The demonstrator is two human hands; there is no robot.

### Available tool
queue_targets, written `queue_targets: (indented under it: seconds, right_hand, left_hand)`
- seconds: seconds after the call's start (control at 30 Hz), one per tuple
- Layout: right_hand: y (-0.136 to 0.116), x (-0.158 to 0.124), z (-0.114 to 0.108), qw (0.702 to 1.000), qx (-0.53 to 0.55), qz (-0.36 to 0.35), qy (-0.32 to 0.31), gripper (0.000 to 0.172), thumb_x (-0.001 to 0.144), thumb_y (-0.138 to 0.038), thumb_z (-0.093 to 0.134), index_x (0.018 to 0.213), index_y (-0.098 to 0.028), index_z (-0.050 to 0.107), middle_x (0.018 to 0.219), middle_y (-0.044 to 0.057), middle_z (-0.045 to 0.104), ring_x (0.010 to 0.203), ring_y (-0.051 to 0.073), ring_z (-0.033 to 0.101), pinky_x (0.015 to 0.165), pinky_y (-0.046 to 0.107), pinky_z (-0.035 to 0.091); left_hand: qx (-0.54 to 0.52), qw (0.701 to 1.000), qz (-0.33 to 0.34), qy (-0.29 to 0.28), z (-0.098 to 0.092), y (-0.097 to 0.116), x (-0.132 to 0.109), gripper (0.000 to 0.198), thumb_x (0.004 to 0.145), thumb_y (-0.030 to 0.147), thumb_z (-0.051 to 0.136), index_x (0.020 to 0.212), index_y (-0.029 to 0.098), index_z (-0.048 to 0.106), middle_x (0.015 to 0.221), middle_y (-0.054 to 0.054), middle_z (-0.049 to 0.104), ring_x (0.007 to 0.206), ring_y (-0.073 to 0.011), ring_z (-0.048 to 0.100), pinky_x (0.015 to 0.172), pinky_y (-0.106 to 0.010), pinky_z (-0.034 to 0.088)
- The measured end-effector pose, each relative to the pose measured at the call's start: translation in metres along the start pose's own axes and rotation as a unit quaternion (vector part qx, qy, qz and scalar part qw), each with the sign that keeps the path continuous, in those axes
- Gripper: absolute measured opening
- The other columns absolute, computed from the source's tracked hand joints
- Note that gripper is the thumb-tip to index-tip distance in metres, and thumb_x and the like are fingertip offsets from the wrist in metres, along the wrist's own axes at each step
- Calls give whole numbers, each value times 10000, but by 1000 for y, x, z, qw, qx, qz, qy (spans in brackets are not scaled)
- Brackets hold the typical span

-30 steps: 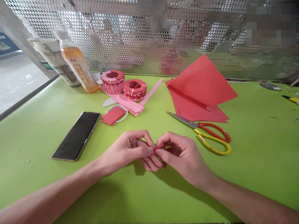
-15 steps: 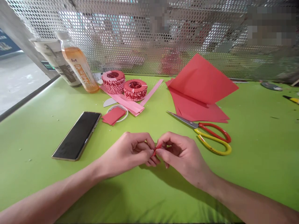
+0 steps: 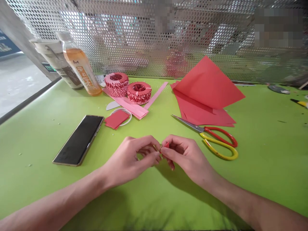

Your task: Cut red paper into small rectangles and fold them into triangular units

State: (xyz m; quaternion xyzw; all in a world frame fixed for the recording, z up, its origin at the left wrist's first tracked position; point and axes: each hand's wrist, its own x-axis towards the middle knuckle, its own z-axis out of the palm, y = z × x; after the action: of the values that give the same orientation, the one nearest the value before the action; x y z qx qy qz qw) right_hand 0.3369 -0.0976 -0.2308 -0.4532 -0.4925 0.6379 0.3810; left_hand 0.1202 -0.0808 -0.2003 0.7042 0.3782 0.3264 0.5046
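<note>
A small folded piece of red paper (image 3: 167, 145) sits pinched between the thumb and forefinger of my right hand (image 3: 186, 155). My left hand (image 3: 137, 157) meets it from the other side, its thumb and forefinger closed at the paper's left tip. Most of the paper is hidden by my fingers. Ahead of my left hand lie small red paper rectangles (image 3: 117, 118), partly over a white ring (image 3: 130, 118). Scissors (image 3: 199, 128) with one red and one yellow handle rest beyond my right hand, blades pointing left.
Two pink-and-red folded paper rings (image 3: 139, 93) stand on pink paper strips (image 3: 136, 109). Large red sheets (image 3: 209, 86) lie at the back right, the top one folded up. A phone (image 3: 79, 141), a drink bottle (image 3: 83, 69) and a cup (image 3: 55, 61) are on the left. Perforated metal panel (image 3: 144, 38) behind.
The red paper has turned and now shows mostly at my right fingertips, less between both hands. My left fingers have shifted slightly. The objects on the table stay put.
</note>
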Motion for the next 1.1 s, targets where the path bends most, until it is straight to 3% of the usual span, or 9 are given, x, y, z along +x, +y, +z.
queue_targets:
  seconds: [0.07, 0.17, 0.3, 0.43, 0.57, 0.77, 0.9, 1.03, 1.1]
  right_hand:
    - [1, 1, -1, 1000, 18, 1, 9, 456, 821, -560, 1200, 852, -242, 875, 704, -62, 719, 555, 138, 638, 518, 249, 558]
    - [1, 1, 0, 999, 44, 0, 9, 449, 792, -539, 1231, 847, -241, 900, 705, -53, 747, 547, 141, 652, 498, 250, 583]
    - [0, 0, 1, 997, 81, -2, -2, 366, 774, -443, 1254, 879, -246, 965, 741, -6, 851, 626, 176, 745, 572, 272, 698]
    - [3, 1, 1, 994, 105, 7, -10, 308, 744, -390, 1262, 881, -275, 1012, 755, 9, 890, 635, 180, 775, 578, 264, 717]
    - [8, 3, 1, 994, 110, 24, -5, 296, 708, -342, 1264, 856, -288, 1013, 701, -10, 867, 583, 171, 752, 556, 260, 690]
    - [14, 4, 6, 998, 70, -2, 8, 255, 770, -370, 1200, 840, -293, 967, 710, -51, 851, 590, 164, 742, 595, 276, 631]
    - [19, 8, 4, 999, 32, 15, 1, 279, 748, -363, 1174, 836, -307, 916, 734, -79, 823, 642, 179, 726, 629, 298, 620]
    - [15, 9, 4, 999, 16, 8, -44, 257, 787, -349, 1117, 818, -305, 866, 728, -90, 777, 641, 165, 655, 609, 290, 544]
    - [11, 7, 4, 998, 12, -12, -54, 251, 816, -335, 1087, 801, -298, 839, 712, -95, 746, 647, 151, 612, 616, 285, 495]
  left_hand:
    - [33, 998, 35, 46, 2, 0, -1, 219, 771, 68, 740, 896, 246, 728, 731, 20, 819, 648, -209, 788, 650, -246, 624]
    - [84, 990, 67, 94, 5, -1, -2, 170, 760, 109, 779, 823, 259, 727, 673, 47, 805, 576, -181, 764, 577, -211, 590]
    - [125, 979, 93, 128, 4, -1, -1, 109, 786, 156, 775, 803, 254, 729, 622, 60, 784, 503, -148, 722, 496, -180, 538]
    - [170, 965, 138, 146, 1, 0, -1, 115, 794, 134, 758, 807, 245, 730, 636, 67, 767, 512, -125, 702, 527, -169, 534]
    - [208, 953, 175, 134, 0, 0, -2, 102, 832, 155, 715, 810, 254, 732, 653, 68, 743, 520, -112, 683, 529, -170, 517]
    - [206, 958, 130, 154, 3, -7, 0, 90, 818, 366, 678, 758, 323, 729, 585, 88, 750, 413, -161, 669, 421, -190, 535]
    - [225, 960, 110, 124, 2, -20, 2, 152, 770, 461, 665, 670, 363, 722, 511, 108, 706, 338, -173, 619, 293, -186, 476]
    - [208, 971, 86, 84, -1, -32, 1, 181, 735, 447, 680, 579, 356, 682, 407, 106, 616, 264, -176, 542, 195, -195, 384]
    - [185, 977, 86, 58, -2, -35, 2, 189, 752, 428, 669, 577, 358, 680, 400, 105, 612, 265, -182, 554, 213, -201, 413]
